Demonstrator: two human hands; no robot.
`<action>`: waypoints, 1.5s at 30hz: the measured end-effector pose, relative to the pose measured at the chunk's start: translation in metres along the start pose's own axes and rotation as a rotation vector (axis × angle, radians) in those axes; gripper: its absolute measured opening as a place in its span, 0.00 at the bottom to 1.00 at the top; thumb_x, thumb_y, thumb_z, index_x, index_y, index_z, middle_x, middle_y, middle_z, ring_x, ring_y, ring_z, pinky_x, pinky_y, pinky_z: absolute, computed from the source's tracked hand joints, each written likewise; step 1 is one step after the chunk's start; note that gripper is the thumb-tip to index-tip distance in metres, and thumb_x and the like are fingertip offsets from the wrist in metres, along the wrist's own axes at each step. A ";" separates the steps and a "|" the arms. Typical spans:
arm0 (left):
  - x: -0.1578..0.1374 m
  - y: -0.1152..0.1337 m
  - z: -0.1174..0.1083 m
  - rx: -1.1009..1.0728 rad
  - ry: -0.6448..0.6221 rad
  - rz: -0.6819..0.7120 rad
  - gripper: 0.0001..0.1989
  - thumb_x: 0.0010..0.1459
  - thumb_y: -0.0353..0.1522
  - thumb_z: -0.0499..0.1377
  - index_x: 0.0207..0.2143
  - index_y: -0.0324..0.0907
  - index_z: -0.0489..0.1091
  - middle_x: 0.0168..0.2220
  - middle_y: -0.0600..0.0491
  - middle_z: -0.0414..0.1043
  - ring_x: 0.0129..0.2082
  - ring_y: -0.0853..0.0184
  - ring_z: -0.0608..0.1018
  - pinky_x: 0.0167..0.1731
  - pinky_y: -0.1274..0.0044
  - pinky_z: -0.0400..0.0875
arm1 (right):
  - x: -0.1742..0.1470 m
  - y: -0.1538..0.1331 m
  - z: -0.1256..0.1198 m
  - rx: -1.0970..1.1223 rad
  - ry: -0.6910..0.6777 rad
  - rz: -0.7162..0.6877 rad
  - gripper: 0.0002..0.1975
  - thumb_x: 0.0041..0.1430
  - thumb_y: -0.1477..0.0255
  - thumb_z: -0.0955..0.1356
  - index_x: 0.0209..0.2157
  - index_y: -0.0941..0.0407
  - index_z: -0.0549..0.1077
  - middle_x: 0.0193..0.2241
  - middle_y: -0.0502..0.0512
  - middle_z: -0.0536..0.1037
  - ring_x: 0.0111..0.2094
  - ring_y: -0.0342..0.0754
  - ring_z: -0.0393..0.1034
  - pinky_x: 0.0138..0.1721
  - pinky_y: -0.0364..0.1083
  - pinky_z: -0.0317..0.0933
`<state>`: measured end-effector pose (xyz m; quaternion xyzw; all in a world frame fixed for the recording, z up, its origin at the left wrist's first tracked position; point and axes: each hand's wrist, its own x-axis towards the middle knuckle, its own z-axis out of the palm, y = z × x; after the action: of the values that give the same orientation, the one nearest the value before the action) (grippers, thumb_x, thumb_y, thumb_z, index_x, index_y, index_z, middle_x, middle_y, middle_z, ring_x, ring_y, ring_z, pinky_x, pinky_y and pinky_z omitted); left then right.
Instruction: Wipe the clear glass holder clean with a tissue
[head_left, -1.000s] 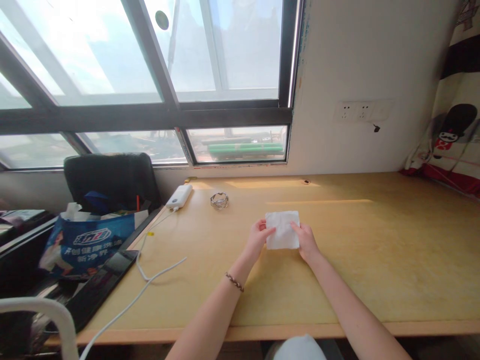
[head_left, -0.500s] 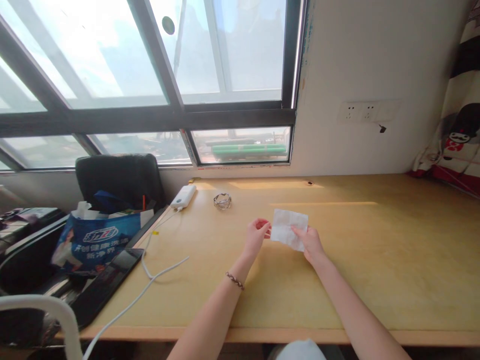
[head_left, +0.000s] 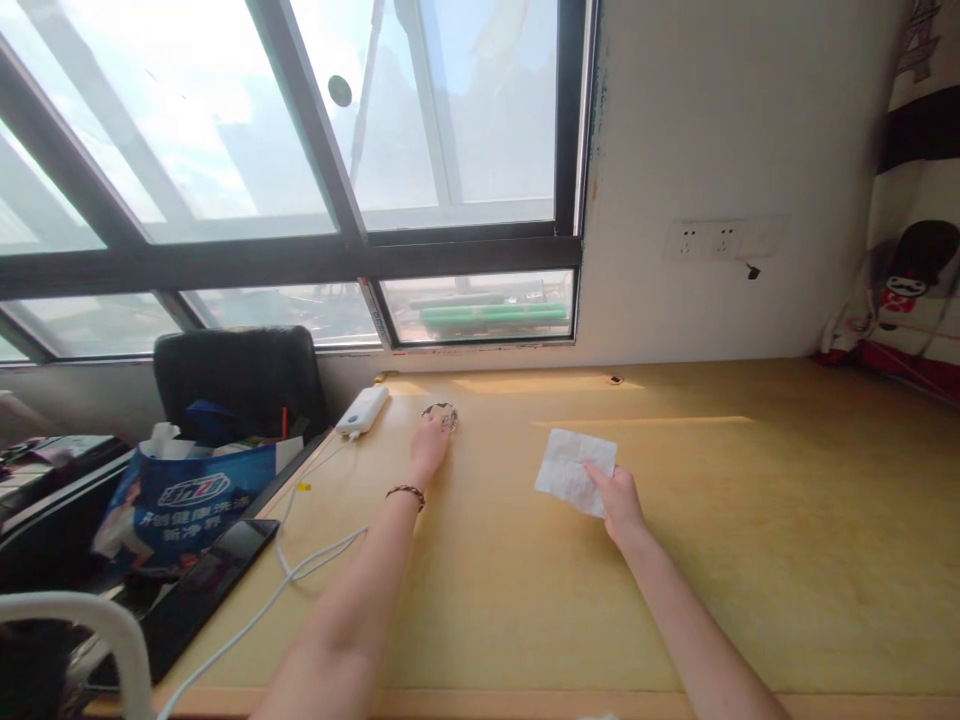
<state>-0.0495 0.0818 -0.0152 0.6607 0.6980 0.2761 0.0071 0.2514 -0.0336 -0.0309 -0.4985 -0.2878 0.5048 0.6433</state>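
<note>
R hand (head_left: 622,500) had the white sheet (head_left: 576,470) pinched at its right side, thumb on top, over the bench (head_left: 750,550) betw. far & near edges; prob. held by one side so the rest stayed spread. L hand (head_left: 430,447) was out twd the bench's far L corner, at the near side of the silvery ring (head_left: 450,420); couldn't tell if its fingers had closed, b/c back of hand hid them. Arm was stretched since ring lay well back, nr far edge. White box (head_left: 364,410) sat by L edge nr that corner, likely so the white cable (head_left: 232,640) could run along that edge twd near L corner. Vs. 0.5 s earlier: L hand had left the sheet's L edge for the ring; R hand kept abt same pinch.
</note>
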 end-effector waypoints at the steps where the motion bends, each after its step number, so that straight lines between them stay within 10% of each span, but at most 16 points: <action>1: -0.001 0.000 0.000 -0.007 -0.004 0.029 0.05 0.52 0.27 0.52 0.31 0.33 0.64 0.34 0.48 0.64 0.31 0.68 0.70 0.33 0.77 0.61 | 0.001 0.001 0.000 -0.006 -0.001 -0.009 0.17 0.37 0.66 0.70 0.30 0.63 0.73 0.27 0.58 0.77 0.27 0.51 0.72 0.26 0.44 0.65; 17: -0.124 0.152 0.035 -0.071 0.013 0.617 0.15 0.57 0.28 0.43 0.41 0.48 0.65 0.36 0.54 0.66 0.29 0.71 0.68 0.26 0.81 0.58 | -0.008 -0.010 0.008 0.261 -0.139 0.033 0.25 0.48 0.54 0.62 0.37 0.61 0.71 0.38 0.61 0.75 0.34 0.51 0.71 0.34 0.46 0.65; 30: -0.131 0.133 0.031 -0.002 0.082 0.951 0.12 0.58 0.29 0.45 0.42 0.45 0.64 0.33 0.52 0.68 0.30 0.70 0.69 0.28 0.79 0.62 | -0.004 0.002 0.007 -0.148 -0.152 0.013 0.17 0.39 0.64 0.68 0.31 0.60 0.70 0.25 0.54 0.76 0.23 0.46 0.69 0.23 0.42 0.62; 38: -0.136 0.147 0.017 -0.659 -0.046 0.629 0.30 0.48 0.32 0.58 0.53 0.49 0.54 0.55 0.48 0.53 0.54 0.57 0.57 0.52 0.64 0.51 | 0.000 -0.003 0.001 -0.506 -0.035 -0.097 0.12 0.42 0.64 0.65 0.23 0.58 0.73 0.16 0.52 0.74 0.20 0.46 0.67 0.18 0.40 0.56; 45: -0.127 0.147 0.013 -1.238 -0.372 0.399 0.37 0.37 0.30 0.65 0.52 0.44 0.56 0.54 0.45 0.56 0.54 0.58 0.59 0.53 0.66 0.50 | -0.002 -0.009 -0.002 -0.644 -0.048 -0.163 0.16 0.43 0.60 0.64 0.16 0.58 0.71 0.11 0.52 0.71 0.15 0.45 0.64 0.15 0.39 0.52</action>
<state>0.1063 -0.0349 -0.0140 0.6875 0.2632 0.5026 0.4533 0.2558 -0.0361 -0.0225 -0.6396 -0.4868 0.3464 0.4837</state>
